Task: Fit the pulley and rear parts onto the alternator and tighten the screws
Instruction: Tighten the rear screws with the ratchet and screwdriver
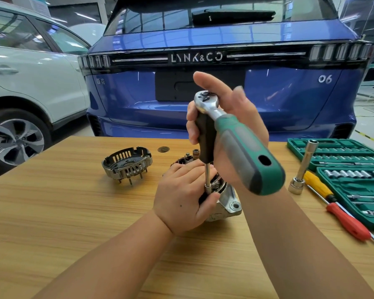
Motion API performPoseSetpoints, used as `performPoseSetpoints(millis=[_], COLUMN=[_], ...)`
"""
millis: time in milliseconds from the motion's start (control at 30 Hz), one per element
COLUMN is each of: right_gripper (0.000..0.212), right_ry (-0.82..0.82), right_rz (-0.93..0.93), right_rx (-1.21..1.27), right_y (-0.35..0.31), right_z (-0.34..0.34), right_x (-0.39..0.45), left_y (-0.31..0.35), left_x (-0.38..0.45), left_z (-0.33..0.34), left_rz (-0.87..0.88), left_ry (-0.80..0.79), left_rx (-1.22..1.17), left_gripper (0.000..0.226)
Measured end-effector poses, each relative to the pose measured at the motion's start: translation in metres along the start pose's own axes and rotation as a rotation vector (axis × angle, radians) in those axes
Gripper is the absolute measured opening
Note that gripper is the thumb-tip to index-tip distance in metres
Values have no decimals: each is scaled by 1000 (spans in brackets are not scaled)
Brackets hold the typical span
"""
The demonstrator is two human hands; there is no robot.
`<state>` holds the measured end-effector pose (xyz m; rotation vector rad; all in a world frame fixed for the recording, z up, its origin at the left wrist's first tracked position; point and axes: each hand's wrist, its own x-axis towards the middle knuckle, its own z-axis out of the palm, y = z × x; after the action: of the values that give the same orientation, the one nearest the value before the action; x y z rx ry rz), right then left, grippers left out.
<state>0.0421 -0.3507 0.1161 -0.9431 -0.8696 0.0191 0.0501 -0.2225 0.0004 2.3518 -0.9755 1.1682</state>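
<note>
The silver alternator (229,201) lies on the wooden table (73,212), mostly hidden under my hands. My left hand (181,199) grips its top beside a small socket (208,187) that sits on it. A steel shaft rises from that socket into a black driver handle (205,141). My right hand (231,130) holds that black handle upright, together with a green and grey ratchet wrench (244,147) whose chrome head tops the handle. The alternator's slotted rear cover (126,164) stands apart on the table to the left.
Two open green socket cases (354,169) lie at the right edge, with a long chrome socket (302,169) and yellow and red screwdrivers (337,210) beside them. A round disc (163,149) lies near the table's far edge. A blue car and a white car stand behind the table.
</note>
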Motion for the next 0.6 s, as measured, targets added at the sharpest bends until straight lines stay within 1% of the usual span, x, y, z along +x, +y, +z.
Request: performPoseSetpoints(millis=[33,67,167,200,233,267,300,333,367,433,500,533,600], right_gripper=[34,33,30,27,25,20,16,17,24,34,36,37,40], right_ry=[30,89,353,419,451,436,386,315,238,117,62,55,35], right_rz=[9,15,-30,-36,-16,22,64,89,84,-18,-128,-143,-105], right_rx=[-27,-57,-261,-317,-345,-331,-271,-188,-128,-163,-277,-290,-193], right_y=[0,-1,-1,-1,0,0,-1,-1,-1,2,4,6,6], right_z=[0,2,3,2,1,0,-1,-1,-1,-1,1,1,-1], right_x=[0,1,3,5,6,6,6,6,5,4,3,3,2], left_y=[0,-2,-4,-4,-4,-4,-5,-5,-6,-7,-7,-6,-5], left_x=[1,1,0,0,0,0,0,0,-1,-1,0,0,-1], left_z=[0,1,4,4,4,4,4,4,5,6,7,7,7], left_rz=[-6,-10,-2,-7,-11,-13,-12,-12,-9,3,21,31,56], left_ry=[-13,-33,-38,-46,-51,-56,-61,-67,-72,-59,-19,12,92], left_rx=[-14,-19,62,76,78,75,71,66,59,45,48,52,48], left_gripper=[20,24,38,41,43,44,44,44,43,37,31,28,19])
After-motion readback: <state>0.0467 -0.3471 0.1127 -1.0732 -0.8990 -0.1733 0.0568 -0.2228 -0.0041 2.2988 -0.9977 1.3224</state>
